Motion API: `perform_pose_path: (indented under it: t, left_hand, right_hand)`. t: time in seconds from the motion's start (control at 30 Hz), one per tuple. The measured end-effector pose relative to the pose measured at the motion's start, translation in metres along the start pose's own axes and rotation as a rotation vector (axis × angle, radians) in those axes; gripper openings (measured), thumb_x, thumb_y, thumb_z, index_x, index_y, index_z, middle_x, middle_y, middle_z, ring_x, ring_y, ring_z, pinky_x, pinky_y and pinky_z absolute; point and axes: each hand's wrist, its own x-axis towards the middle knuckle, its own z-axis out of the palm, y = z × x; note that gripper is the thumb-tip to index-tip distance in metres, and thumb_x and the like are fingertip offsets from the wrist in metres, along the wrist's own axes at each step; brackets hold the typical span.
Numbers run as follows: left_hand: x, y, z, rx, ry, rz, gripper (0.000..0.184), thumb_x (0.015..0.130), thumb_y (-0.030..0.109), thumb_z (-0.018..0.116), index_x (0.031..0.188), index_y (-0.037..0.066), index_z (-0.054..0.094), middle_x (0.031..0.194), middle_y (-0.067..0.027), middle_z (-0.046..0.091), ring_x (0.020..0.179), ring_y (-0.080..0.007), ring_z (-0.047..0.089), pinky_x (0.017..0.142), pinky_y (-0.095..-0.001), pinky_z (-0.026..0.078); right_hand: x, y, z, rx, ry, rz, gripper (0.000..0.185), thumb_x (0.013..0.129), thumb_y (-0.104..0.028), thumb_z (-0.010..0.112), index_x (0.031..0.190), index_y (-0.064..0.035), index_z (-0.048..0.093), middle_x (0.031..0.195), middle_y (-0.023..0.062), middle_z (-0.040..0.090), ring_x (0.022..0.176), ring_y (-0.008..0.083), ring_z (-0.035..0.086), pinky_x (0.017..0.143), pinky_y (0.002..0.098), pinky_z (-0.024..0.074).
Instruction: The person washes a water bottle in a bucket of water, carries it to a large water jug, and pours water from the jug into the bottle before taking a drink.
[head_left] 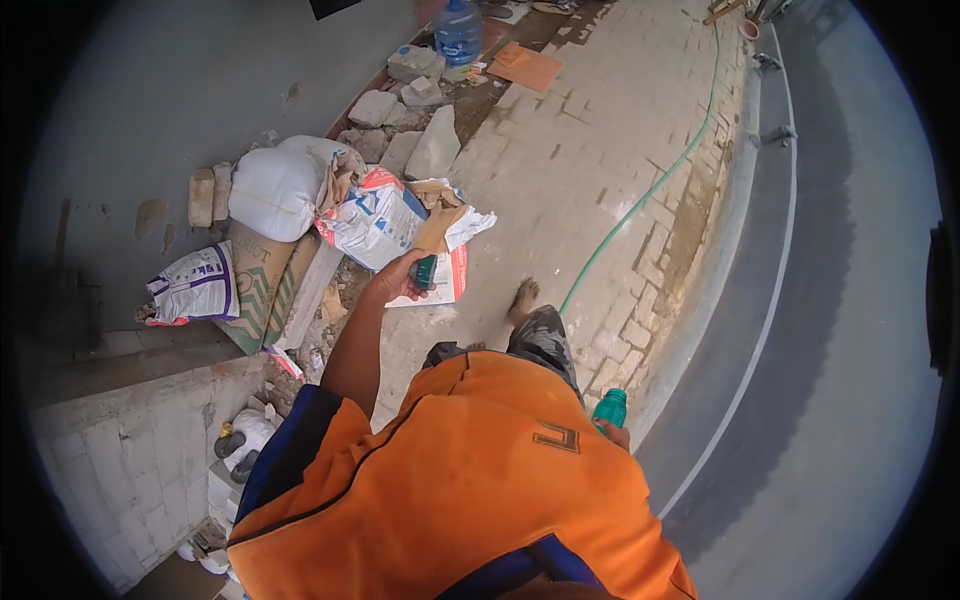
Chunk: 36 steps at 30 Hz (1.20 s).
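Note:
My left hand (404, 279) is stretched forward, its fingers closed round a small dark green bottle cap (426, 272). Just beyond it lie torn, printed paper sacks (375, 218), with a flat white and red one under the hand. Low at my right side, my right hand (614, 434) grips a green plastic bottle (611, 406); most of that hand is hidden by my orange shirt (440, 480). The mouth of the bottle points away from me.
A full white sack (272, 194) and a brown sack (262, 275) lean by the wall. Rubble (435, 145) and a large blue water bottle (458, 32) stand farther ahead. A green hose (651, 190) runs along the paving, beside the road (800, 330).

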Motion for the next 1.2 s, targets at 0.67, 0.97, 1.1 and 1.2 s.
perform_pose_path:
  t: [0.67, 0.97, 1.1, 1.2]
  left_hand:
    - [0.199, 0.323, 0.085, -0.861, -0.009, 0.456, 0.039, 0.098, 0.051, 0.055, 0.097, 0.013, 0.062, 0.104, -0.0143, 0.068, 0.085, -0.0369, 0.068, 0.063, -0.0454, 0.055]
    - [0.338, 0.539, 0.055, -0.036, 0.114, 0.473, 0.028, 0.080, 0.014, 0.076, 0.103, 0.001, 0.070, 0.093, -0.0051, 0.067, 0.085, -0.0135, 0.062, 0.082, -0.0276, 0.047]
    - [0.377, 0.644, 0.035, 0.324, 0.126, 0.352, 0.041, 0.080, 0.029, 0.081, 0.108, 0.003, 0.069, 0.086, -0.0034, 0.066, 0.083, -0.0124, 0.060, 0.080, -0.0281, 0.046]
    - [0.399, 0.692, 0.033, 0.432, 0.150, 0.346, 0.055, 0.079, 0.037, 0.084, 0.119, 0.005, 0.066, 0.088, -0.0037, 0.066, 0.085, -0.0128, 0.061, 0.083, -0.0306, 0.047]
  right_hand:
    - [0.086, -0.846, 0.020, -0.465, -0.017, -0.919, 0.106, 0.059, -0.053, 0.084, 0.134, 0.0111, 0.046, 0.118, 0.0313, 0.064, 0.113, 0.0389, 0.064, 0.093, 0.0424, 0.0530]
    - [0.033, -1.047, 0.146, -0.614, -0.312, -1.005, 0.107, 0.059, -0.051, 0.087, 0.138, 0.0053, 0.043, 0.123, 0.0271, 0.063, 0.116, 0.0385, 0.062, 0.101, 0.0426, 0.0492]
    - [0.038, -1.100, 0.164, -0.690, -0.317, -1.139, 0.103, 0.061, -0.047, 0.088, 0.139, 0.0035, 0.042, 0.125, 0.0260, 0.061, 0.116, 0.0383, 0.061, 0.100, 0.0425, 0.0494]
    - [0.046, -1.145, 0.175, -0.630, -0.369, -1.216, 0.104, 0.059, -0.042, 0.091, 0.140, 0.0009, 0.041, 0.130, 0.0240, 0.057, 0.120, 0.0390, 0.057, 0.102, 0.0444, 0.0477]
